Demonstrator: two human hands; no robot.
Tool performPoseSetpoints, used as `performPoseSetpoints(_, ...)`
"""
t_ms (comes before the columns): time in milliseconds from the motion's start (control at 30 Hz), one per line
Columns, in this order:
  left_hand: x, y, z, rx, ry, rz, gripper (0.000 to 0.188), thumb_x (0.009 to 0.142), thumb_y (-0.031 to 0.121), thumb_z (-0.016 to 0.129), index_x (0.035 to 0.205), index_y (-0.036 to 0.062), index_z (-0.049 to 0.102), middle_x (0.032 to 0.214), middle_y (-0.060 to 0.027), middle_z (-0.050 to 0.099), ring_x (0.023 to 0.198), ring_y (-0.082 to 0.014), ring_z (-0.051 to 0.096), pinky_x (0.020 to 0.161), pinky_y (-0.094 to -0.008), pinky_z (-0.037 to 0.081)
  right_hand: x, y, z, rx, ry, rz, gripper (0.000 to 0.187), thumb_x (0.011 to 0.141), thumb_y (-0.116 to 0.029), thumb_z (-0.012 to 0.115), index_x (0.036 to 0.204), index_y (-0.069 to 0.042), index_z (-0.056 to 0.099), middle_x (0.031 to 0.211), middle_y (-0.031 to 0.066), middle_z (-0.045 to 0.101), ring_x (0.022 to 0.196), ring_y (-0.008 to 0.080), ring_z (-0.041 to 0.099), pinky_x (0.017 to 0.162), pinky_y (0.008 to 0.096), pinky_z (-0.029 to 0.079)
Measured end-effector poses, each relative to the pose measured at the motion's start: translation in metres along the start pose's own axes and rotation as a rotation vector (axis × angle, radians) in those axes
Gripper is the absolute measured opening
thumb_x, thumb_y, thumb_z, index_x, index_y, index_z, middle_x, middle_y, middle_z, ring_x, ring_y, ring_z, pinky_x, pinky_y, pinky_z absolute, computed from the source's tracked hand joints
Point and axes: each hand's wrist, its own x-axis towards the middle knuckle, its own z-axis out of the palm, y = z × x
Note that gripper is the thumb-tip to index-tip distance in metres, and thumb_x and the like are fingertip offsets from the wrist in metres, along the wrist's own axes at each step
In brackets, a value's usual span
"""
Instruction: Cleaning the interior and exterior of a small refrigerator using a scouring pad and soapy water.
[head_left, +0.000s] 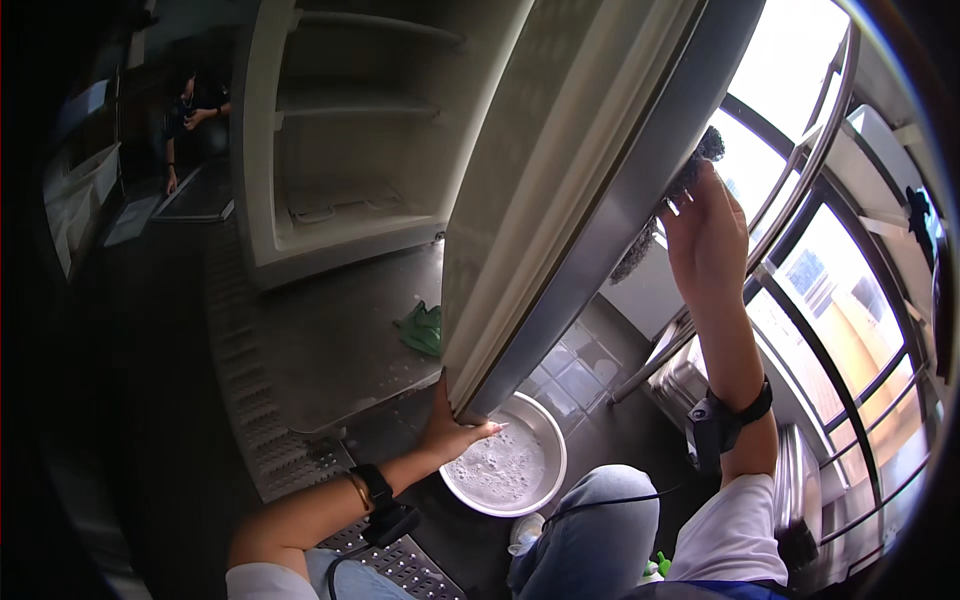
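Observation:
An open fridge door [560, 215] slants across the middle of the view, its ribbed inner side and grey edge showing. My left hand [450, 432] is closed round the door's lower corner, thumb on the near side. High on the right, my right hand [706, 235] presses a dark grey shaggy cloth [692, 170] to the door's outer side; part of the cloth hangs below the fingers. That outer face is mostly hidden. Under the lower corner stands a round white basin [553, 480] of foamy water. The fridge [350, 245] itself gapes open at the left, with shelves inside.
A green cloth or bag [421, 330] lies on a metal plate [330, 370] before the fridge. Perforated metal grating [405, 568] runs along the floor. Metal railings and windows [830, 290] line the right. Far left, another person [195, 120] bends over a flat dark panel [197, 195].

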Motion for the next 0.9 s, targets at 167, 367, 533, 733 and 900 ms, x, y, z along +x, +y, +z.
performPoseSetpoints(167,-0.005,0.013,0.014,0.012,-0.005,0.033,0.110,0.057,0.015,0.079,0.133,0.0021,0.001,0.126,-0.0190,0.029,0.116,-0.0260,0.035,0.094,-0.0327,0.034,-0.041,0.011,-0.007,-0.197,0.009,0.003,0.019,0.088,-0.007,0.046,0.099,0.005,0.055,0.091,0.0077,0.058,0.083,0.0124,0.056,0.078,0.0248,0.046)
performPoseSetpoints(367,-0.004,0.007,0.027,0.020,-0.020,0.026,0.105,0.061,0.012,0.077,0.132,0.0016,0.002,0.125,-0.0190,0.029,0.116,-0.0254,0.036,0.094,-0.0325,0.034,-0.081,0.020,0.001,-0.598,0.089,-0.043,0.020,0.087,-0.012,0.050,0.093,0.004,0.059,0.060,-0.0063,0.041,0.052,-0.0006,0.030,0.044,0.0172,0.021)
performPoseSetpoints(533,-0.002,-0.003,0.041,-0.042,-0.035,0.027,0.101,0.063,0.010,0.075,0.131,0.0012,0.001,0.126,-0.0192,0.027,0.116,-0.0260,0.035,0.095,-0.0327,0.031,-0.064,0.011,-0.011,-0.564,0.094,-0.115,0.018,0.084,-0.012,0.055,0.093,0.002,0.061,0.063,-0.0060,0.050,0.054,-0.0010,0.035,0.045,0.0155,0.026)
performPoseSetpoints(733,0.006,-0.018,0.064,-0.028,-0.055,0.054,0.106,0.065,0.010,0.074,0.132,0.0024,-0.009,0.125,-0.0201,0.027,0.116,-0.0264,0.036,0.095,-0.0335,0.032,-0.068,-0.006,-0.031,-0.630,0.089,0.021,0.014,0.081,-0.008,0.058,0.090,0.001,0.062,0.068,-0.0042,0.054,0.060,-0.0002,0.041,0.052,0.0135,0.033)
performPoseSetpoints(900,0.012,-0.014,0.070,-0.048,-0.106,0.087,0.106,0.067,0.009,0.072,0.132,0.0027,-0.012,0.122,-0.0192,0.030,0.111,-0.0252,0.042,0.088,-0.0319,0.040,-0.079,0.016,-0.046,-0.708,0.151,0.012,0.015,0.081,-0.012,0.059,0.075,0.002,0.060,0.056,-0.0088,0.038,0.053,-0.0003,0.028,0.043,0.0182,0.021)
